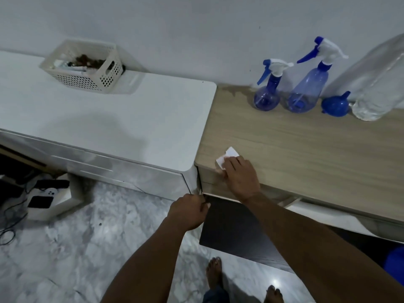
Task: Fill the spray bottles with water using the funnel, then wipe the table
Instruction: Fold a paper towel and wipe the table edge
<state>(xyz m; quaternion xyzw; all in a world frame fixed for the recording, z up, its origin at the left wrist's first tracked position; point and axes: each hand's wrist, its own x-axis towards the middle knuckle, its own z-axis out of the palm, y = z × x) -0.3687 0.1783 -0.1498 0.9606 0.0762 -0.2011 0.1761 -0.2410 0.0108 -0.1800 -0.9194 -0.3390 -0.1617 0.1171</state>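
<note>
Two blue spray bottles stand at the back of the wooden table [306,145] by the wall: a small round one [267,96] and a taller cone-shaped one [306,92]. A blue funnel [335,104] lies upside down to their right, beside a big clear water bottle [376,84]. My right hand [239,178] presses a white folded tissue [226,159] onto the table's front left corner. My left hand [188,212] hangs below the table edge with its fingers curled, nothing visible in it.
A white cabinet [109,119] adjoins the table on the left, carrying a cream perforated basket [84,66] of small items. A damp patch [236,90] marks the table's back left corner. On the marble floor are cables and devices [41,197] at left; my bare feet [215,274] show below.
</note>
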